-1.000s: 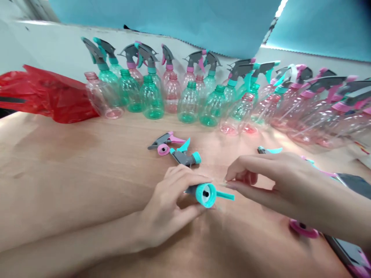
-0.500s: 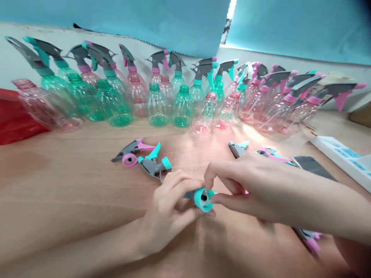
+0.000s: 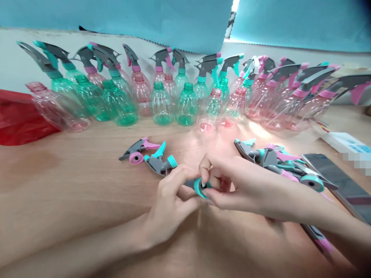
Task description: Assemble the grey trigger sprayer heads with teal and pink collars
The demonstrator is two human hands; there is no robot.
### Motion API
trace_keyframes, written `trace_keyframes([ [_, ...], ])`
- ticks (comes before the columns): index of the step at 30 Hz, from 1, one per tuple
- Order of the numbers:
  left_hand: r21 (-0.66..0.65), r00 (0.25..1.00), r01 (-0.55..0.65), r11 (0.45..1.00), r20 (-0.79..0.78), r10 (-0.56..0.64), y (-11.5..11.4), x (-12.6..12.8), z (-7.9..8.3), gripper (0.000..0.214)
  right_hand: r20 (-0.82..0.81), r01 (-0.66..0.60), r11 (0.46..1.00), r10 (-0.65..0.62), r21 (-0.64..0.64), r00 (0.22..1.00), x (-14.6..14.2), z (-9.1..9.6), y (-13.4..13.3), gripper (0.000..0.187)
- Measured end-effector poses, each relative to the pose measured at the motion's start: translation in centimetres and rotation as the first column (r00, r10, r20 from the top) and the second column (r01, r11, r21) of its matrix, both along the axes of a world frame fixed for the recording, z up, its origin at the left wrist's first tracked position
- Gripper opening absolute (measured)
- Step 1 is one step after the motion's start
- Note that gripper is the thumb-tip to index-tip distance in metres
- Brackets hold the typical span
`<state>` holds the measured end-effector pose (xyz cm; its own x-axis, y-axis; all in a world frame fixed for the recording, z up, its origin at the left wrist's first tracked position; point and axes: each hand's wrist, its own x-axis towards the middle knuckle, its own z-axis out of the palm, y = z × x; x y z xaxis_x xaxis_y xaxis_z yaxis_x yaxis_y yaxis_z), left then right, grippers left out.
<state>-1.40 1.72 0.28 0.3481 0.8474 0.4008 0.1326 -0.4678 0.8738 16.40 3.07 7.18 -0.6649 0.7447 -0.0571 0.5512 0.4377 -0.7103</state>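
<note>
My left hand (image 3: 169,199) is wrapped round a grey trigger spray head with a teal collar (image 3: 197,188), its open end turned up to the right. The thumb and index finger of my right hand (image 3: 232,183) pinch at that opening, beside the dark hole in its middle. Whatever lies between those fingertips is too small and covered to make out. Just beyond my left hand, a grey and teal spray head (image 3: 158,164) lies on the wooden table, and beside it is a grey one with a pink collar (image 3: 136,158).
Clear green and pink bottles (image 3: 185,108) line the back, several topped with spray heads, others open-necked. A pile of spray heads (image 3: 269,159) and a phone (image 3: 342,181) lie right. A red bag (image 3: 23,119) sits left; a white power strip (image 3: 348,143) lies far right.
My right fingertips have moved in closer over the teal collar and now cover more of its opening. The camera view has shifted slightly, showing more of the pile and phone.
</note>
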Motion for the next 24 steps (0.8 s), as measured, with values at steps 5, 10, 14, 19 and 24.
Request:
trace_keyframes([
  [5, -0.006, 1.0, -0.014, 1.0, 0.002, 0.014, 0.0, 0.0, 0.1, 0.015, -0.076, 0.017, 0.991, -0.027, -0.135, 0.997, -0.1, 0.4, 0.2, 0.017],
  [10, 0.057, 0.999, -0.03, 0.998, -0.022, 0.031, 0.0, -0.1, 0.0, 0.018, -0.013, 0.04, 0.987, -0.042, -0.157, 0.999, 0.1, 0.8, 0.1, 0.013],
  [14, 0.16, 0.997, -0.018, 0.987, -0.065, 0.029, 0.0, -0.2, -0.1, 0.018, 0.091, 0.098, 0.995, -0.1, 0.031, 0.991, 0.2, 0.7, -0.2, 0.017],
  [19, 0.256, 0.993, 0.001, 0.967, -0.113, 0.029, 0.0, -0.2, -0.1, 0.014, 0.2, 0.065, 0.945, -0.135, 0.321, 0.971, -0.1, 1.2, -1.5, 0.021],
  [24, 0.279, 0.992, -0.008, 0.96, -0.115, 0.042, -0.2, 0.0, 0.0, 0.016, 0.215, 0.053, 0.845, -0.196, 0.532, 0.957, -0.2, 1.0, -1.6, 0.017],
])
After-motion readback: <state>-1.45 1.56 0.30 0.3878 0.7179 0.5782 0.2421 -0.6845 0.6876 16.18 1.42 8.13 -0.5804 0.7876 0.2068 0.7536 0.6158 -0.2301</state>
